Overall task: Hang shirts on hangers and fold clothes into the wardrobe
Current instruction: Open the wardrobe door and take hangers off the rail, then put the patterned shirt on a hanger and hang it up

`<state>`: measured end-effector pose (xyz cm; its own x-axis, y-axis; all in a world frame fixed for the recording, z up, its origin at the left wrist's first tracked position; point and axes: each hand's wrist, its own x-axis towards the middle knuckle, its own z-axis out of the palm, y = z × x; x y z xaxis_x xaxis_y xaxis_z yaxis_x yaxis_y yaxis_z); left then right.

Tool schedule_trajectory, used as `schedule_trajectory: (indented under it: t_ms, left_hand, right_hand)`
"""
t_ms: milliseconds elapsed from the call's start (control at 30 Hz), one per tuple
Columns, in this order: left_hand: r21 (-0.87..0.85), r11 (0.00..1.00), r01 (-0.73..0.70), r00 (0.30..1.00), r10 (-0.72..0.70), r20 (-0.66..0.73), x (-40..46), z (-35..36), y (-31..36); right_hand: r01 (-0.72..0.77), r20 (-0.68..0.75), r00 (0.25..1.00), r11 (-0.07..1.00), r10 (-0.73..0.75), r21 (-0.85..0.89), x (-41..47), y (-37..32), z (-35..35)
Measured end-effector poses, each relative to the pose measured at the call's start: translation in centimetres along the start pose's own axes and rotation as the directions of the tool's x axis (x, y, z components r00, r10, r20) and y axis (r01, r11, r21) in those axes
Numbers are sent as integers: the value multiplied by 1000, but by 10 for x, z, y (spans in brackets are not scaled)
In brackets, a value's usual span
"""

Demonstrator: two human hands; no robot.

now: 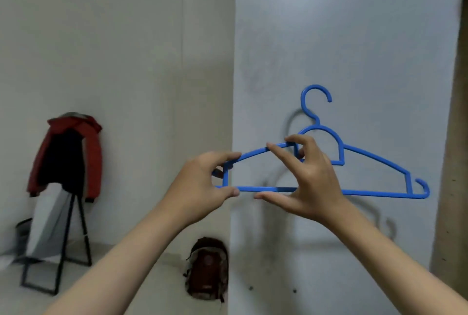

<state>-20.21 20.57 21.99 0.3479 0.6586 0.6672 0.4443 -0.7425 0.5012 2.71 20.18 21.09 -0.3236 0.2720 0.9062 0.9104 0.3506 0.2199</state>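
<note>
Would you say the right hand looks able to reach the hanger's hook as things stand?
Probably yes. The right hand already pinches the blue hanger just below the neck, and the hook stands bare above it, nothing between, while the left hand holds the end.

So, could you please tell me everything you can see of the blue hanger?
The hanger is blue, looks like plastic, with a round top hook, sloping shoulders, a straight bottom bar, an inner arch below the neck and a small hook at its right end. It is bare, held upright and roughly level before a pale wall. The left hand grips its left end; the right hand pinches the upper arm near the middle.
</note>
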Motion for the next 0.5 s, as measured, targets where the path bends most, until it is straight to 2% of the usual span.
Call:
schedule_trajectory:
  t_ms: [67, 167, 300, 400, 500]
  left_hand:
    - [71, 996, 55, 998, -53, -23, -32, -35, -22]
    - [271, 956, 111, 991, -86, -105, -79, -88, -53]
    - [534, 817, 218, 971, -125, -204, -136, -155, -92]
    - [625, 723, 296, 952, -167, -258, -171, -194, -120]
    - [714, 582, 390, 921, -224, -320, -210, -240, -158]
  right_hand:
    - [21, 12, 1000, 997, -22, 80, 7, -44, 25]
    - [71, -9, 997, 980, -70, 187, 20, -116, 64]
    - [151, -63, 988, 935, -138, 322, 42, -217, 121]
    - [208, -98, 978, 886, -184, 415, 56, -281, 161]
    - [266, -122, 964, 803, -238, 533, 70, -356, 209]
